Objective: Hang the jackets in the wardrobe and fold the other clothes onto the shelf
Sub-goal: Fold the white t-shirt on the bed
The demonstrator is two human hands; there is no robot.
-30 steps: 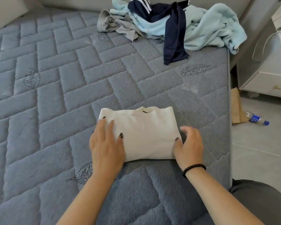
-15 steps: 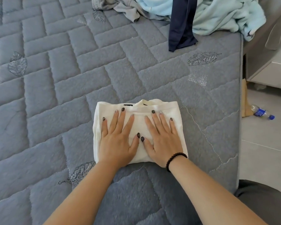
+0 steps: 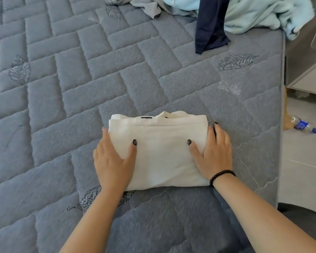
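Note:
A folded white garment lies on the grey quilted mattress in front of me. My left hand holds its left edge, thumb on top and fingers tucked along the side. My right hand, with a black bead bracelet at the wrist, holds the right edge the same way. At the far end of the bed lies a heap of unfolded clothes: a light blue fleece, a navy garment and a grey one.
Right of the bed a white nightstand stands on the pale floor. A plastic bottle and a piece of brown cardboard lie on the floor by the mattress edge.
Both hands were pressing flat on top of the garment half a second ago; they have slid apart to its left and right edges, thumbs staying on top.

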